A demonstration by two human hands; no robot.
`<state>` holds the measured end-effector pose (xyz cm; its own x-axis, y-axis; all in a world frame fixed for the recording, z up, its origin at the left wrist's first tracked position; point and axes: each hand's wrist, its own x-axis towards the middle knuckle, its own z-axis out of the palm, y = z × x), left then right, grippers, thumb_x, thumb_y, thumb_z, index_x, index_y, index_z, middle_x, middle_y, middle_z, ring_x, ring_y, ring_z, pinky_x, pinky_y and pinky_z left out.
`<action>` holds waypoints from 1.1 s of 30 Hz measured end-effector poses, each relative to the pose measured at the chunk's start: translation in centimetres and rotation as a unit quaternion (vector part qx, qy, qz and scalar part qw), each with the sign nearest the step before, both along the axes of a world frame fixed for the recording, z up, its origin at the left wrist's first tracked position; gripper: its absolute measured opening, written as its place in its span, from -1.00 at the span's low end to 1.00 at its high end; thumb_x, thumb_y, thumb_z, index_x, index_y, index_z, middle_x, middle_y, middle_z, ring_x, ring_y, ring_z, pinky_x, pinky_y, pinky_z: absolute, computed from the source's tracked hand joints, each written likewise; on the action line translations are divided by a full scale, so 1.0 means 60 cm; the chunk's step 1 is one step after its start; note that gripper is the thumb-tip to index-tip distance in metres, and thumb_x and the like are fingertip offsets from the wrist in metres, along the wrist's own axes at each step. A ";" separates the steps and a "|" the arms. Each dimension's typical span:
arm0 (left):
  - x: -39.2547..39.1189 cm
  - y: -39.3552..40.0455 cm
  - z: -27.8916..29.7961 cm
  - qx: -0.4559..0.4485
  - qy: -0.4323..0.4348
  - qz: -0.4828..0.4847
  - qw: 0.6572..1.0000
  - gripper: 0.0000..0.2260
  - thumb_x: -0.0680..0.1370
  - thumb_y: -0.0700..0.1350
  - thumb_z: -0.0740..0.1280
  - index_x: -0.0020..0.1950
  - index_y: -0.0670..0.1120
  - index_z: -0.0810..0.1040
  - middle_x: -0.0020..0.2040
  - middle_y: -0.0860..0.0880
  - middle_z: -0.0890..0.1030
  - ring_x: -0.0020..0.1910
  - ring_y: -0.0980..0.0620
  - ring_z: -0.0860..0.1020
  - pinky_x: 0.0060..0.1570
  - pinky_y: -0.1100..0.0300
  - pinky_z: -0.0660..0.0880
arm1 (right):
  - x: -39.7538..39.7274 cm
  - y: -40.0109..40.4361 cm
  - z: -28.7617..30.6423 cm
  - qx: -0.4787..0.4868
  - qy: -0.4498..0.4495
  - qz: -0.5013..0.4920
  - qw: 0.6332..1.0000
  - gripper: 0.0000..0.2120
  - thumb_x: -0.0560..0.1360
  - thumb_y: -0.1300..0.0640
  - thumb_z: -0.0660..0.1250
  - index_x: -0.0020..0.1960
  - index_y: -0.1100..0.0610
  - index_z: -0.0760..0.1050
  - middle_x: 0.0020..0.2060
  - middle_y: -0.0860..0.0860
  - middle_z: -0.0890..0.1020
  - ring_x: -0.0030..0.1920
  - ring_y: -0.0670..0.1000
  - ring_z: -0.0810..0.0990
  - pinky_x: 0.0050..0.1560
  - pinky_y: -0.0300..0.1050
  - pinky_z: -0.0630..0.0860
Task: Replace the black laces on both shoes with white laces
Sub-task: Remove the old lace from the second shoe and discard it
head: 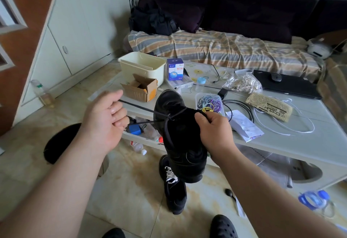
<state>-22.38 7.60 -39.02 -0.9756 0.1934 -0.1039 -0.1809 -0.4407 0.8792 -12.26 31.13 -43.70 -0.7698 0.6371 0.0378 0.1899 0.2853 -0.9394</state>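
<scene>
- Head view, frame centre: right hand (pixel 214 130) is curled round the tongue and collar of the held shoe (pixel 180 138), which hangs toe-up in the air in front of the surface (pixel 300 143).
- Left hand (pixel 105 117), left of centre, has its fingers (pixel 120 115) closed on the black lace (pixel 142 108); two taut strands run from the fist across to the eyelets.
- The strands meet at a crossing just left of the right thumb. The lace does not touch the right fingers as far as I can tell; that hand only steadies the shoe.
- Judgement: the step in hand is unthreading the black lace from the second shoe.
- To do it well: pull along the line of the eyelet, not across it, one crossing at a time. Hold the shoe firm near the eyelets so it doesn't twist.
- If the lace binds, slacken it at the crossing first rather than yanking.
- Other shoe (pixel 173 185) stands on the floor at lower centre, below the held one, already showing white lace (pixel 170 174).
- Spare white lace (pixel 285 125) lies looped on the surface, right of centre, well apart from both hands.
- Judgement: roughly halfway through the task.
</scene>
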 end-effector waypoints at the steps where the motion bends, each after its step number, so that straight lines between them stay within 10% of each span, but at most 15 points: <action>1: -0.001 0.001 0.002 -0.005 0.006 0.024 1.000 -0.68 0.65 -0.15 0.35 -0.25 0.05 0.34 -0.43 0.10 0.22 -0.52 0.13 0.11 -0.56 0.28 0.11 | 0.000 0.000 0.001 0.004 -0.003 -0.003 1.000 -0.63 0.58 -0.01 0.33 -0.32 0.14 0.39 -0.49 -0.09 0.36 -0.38 -0.01 0.34 -0.32 -0.08 0.31; 6: -0.024 -0.022 -0.006 0.085 -0.107 0.162 0.977 -0.91 0.67 -0.01 0.35 0.02 0.01 0.56 -0.41 0.08 0.17 -0.49 0.10 0.06 -0.53 0.28 0.06 | 0.002 -0.007 0.006 0.023 0.010 -0.007 1.000 -0.64 0.59 -0.03 0.33 -0.24 0.21 0.43 -0.46 -0.06 0.39 -0.37 -0.01 0.35 -0.30 -0.07 0.34; 9: -0.034 -0.015 -0.029 -0.133 -0.058 0.121 0.982 -0.88 0.64 0.01 0.37 0.00 -0.01 0.52 -0.25 0.01 0.35 -0.51 0.12 0.27 -0.55 0.27 0.26 | 0.006 -0.017 0.006 0.059 0.011 -0.007 0.998 -0.65 0.60 -0.06 0.32 -0.20 0.19 0.46 -0.44 -0.04 0.42 -0.36 -0.01 0.37 -0.30 -0.05 0.37; 12: -0.007 0.017 -0.041 -0.346 0.037 0.040 0.937 -0.68 0.47 0.25 0.41 0.11 0.11 0.51 0.17 -0.03 0.47 0.02 0.00 0.61 0.04 -0.04 0.62 | 0.006 -0.025 0.008 0.058 0.017 -0.019 0.998 -0.67 0.61 -0.04 0.31 -0.23 0.15 0.44 -0.47 -0.10 0.41 -0.38 -0.04 0.35 -0.29 -0.04 0.38; 16: 0.067 0.052 -0.028 -0.520 0.181 -0.080 0.831 -0.55 0.38 0.48 0.31 0.13 0.27 0.46 0.54 0.02 0.16 0.58 -0.11 0.19 0.41 -0.07 0.33 | 0.009 -0.041 0.015 0.045 0.028 -0.023 0.998 -0.69 0.61 -0.04 0.30 -0.23 0.09 0.40 -0.48 -0.14 0.42 -0.43 -0.10 0.34 -0.31 -0.07 0.37; 22: 0.079 0.068 -0.033 -0.493 0.272 0.056 0.825 -0.41 0.50 0.02 0.49 0.42 0.25 0.28 0.08 0.09 0.53 -0.05 0.09 0.57 -0.07 0.18 0.46 | 0.012 -0.050 0.011 0.045 0.056 0.004 0.997 -0.67 0.64 -0.04 0.29 -0.19 0.13 0.39 -0.42 -0.07 0.39 -0.39 -0.06 0.31 -0.34 -0.08 0.33; 26: 0.066 0.061 -0.030 -0.499 0.247 0.074 0.828 -0.75 0.54 -0.01 0.47 0.13 0.15 0.47 -0.25 0.18 0.67 -0.22 0.23 0.59 -0.24 0.39 0.40 | 0.015 -0.054 0.006 0.063 0.021 0.035 0.997 -0.62 0.62 -0.17 0.30 -0.20 0.10 0.40 -0.39 -0.07 0.42 -0.35 -0.02 0.37 -0.27 -0.01 0.40; 29: 0.064 0.059 -0.034 -0.514 0.261 0.066 0.814 -0.92 0.52 0.02 0.50 -0.02 0.14 0.65 -0.29 0.27 0.66 -0.24 0.28 0.60 -0.04 0.18 0.54 | 0.015 -0.051 0.025 0.123 -0.002 -0.001 0.992 -0.55 0.51 -0.26 0.38 -0.28 0.07 0.38 -0.46 -0.10 0.44 -0.41 -0.08 0.39 -0.31 -0.10 0.39; 33: 0.072 0.070 -0.036 -0.500 0.260 0.038 0.825 -0.95 0.50 0.04 0.54 -0.07 0.12 0.73 -0.30 0.30 0.66 -0.22 0.35 0.60 -0.21 0.40 0.45 | 0.008 -0.058 0.040 0.328 0.078 0.060 0.940 -0.91 0.44 -0.04 0.40 -0.15 -0.04 0.60 -0.23 -0.15 0.61 -0.10 0.00 0.55 -0.06 0.02 0.53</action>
<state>-18.07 11.79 -41.17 -0.9436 0.2013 0.2627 0.3309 0.5595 0.7599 -11.77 27.64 -41.30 -0.7875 0.3465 0.5096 -0.0059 0.8227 -0.5685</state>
